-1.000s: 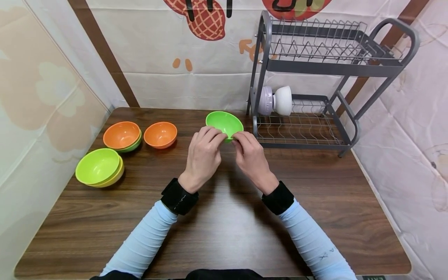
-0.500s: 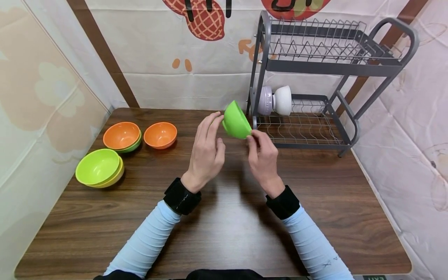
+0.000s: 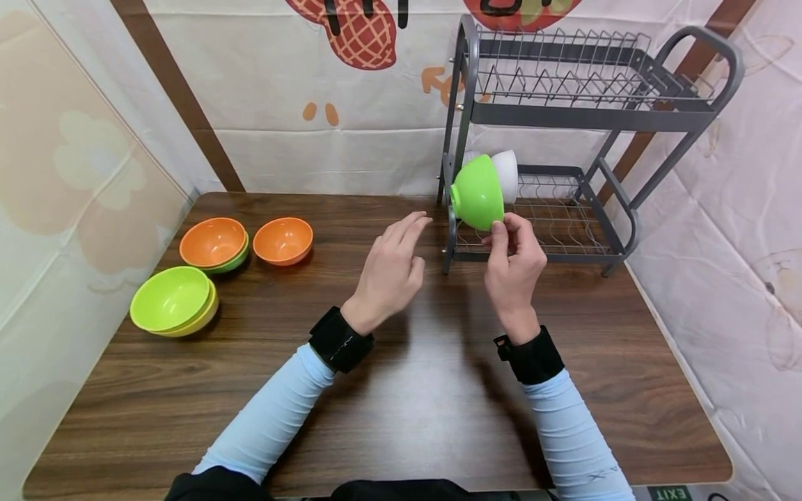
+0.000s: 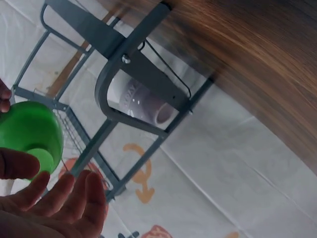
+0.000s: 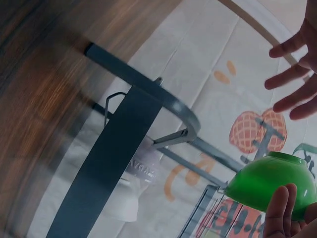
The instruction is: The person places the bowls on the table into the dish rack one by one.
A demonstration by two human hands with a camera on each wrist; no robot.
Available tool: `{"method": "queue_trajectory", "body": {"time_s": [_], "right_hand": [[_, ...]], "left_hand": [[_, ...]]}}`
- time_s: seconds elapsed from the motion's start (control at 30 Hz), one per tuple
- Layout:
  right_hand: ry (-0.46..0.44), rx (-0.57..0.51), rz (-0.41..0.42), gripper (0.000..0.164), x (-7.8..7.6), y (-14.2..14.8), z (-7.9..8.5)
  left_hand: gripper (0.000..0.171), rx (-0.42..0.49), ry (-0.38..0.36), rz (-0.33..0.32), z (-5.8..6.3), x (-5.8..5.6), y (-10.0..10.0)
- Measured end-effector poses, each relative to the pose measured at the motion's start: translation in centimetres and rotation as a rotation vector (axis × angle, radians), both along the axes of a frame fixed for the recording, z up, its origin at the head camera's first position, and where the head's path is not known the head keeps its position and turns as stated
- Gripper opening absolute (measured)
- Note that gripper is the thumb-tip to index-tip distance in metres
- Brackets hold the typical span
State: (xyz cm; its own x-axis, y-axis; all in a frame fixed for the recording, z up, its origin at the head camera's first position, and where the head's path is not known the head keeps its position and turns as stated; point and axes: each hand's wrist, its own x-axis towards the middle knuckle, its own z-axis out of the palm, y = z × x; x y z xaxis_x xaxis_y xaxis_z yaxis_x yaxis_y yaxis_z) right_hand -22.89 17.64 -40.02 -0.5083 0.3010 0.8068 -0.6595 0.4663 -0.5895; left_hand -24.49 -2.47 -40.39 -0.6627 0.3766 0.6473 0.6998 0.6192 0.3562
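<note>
Head view: the right hand (image 3: 515, 268) has the green bowl (image 3: 479, 193) pinched at the near edge of its rim, tipped sideways, mouth to the right, in front of the left end of the rack (image 3: 589, 118)'s lower tier. Small pinch, glossy bowl, so it could pivot or slip. Left hand (image 3: 388, 275) is off to the left, fingers straight, holding nothing, so no backup. White bowl (image 3: 509, 175) is behind it; a knock could shift that one, though I can't judge the gap.

Left wrist: lilac bowl (image 4: 143, 104) is inside the end frame (image 4: 101, 90). Drift too far left and that frame might snag the green one.

Right wrist: just the rim's clamped, so bumping the front bar (image 5: 106, 163) might twist it loose.
</note>
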Motion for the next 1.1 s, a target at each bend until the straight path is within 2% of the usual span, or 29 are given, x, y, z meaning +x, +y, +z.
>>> {"method": "queue_trajectory", "body": {"time_s": [0.13, 0.33, 0.63, 0.8, 0.97, 1.1], "right_hand": [[-0.017, -0.033, -0.015, 0.017, -0.3, 0.7, 0.2], [-0.058, -0.061, -0.035, 0.018, -0.7, 1.6, -0.3], [-0.160, -0.121, -0.097, 0.022, -2.1, 3.3, -1.2], [-0.197, -0.147, -0.146, 0.022, -2.8, 4.1, -0.3], [-0.253, -0.142, -0.178, 0.024, -4.8, 6.3, -1.3], [-0.312, -0.166, -0.196, 0.023, -5.7, 7.3, -1.4]], "left_hand": [[0.059, -0.078, -0.038, -0.007, -0.2, -0.5, 1.1], [0.056, -0.188, -0.079, 0.014, -0.8, -1.2, 2.5], [0.050, -0.337, -0.134, 0.040, -1.6, -1.6, 3.6], [0.047, -0.382, -0.151, 0.052, -1.8, -1.7, 3.7], [0.047, -0.409, -0.160, 0.056, -2.1, -1.8, 3.8], [0.046, -0.421, -0.160, 0.058, -2.2, -1.6, 3.8]]}}
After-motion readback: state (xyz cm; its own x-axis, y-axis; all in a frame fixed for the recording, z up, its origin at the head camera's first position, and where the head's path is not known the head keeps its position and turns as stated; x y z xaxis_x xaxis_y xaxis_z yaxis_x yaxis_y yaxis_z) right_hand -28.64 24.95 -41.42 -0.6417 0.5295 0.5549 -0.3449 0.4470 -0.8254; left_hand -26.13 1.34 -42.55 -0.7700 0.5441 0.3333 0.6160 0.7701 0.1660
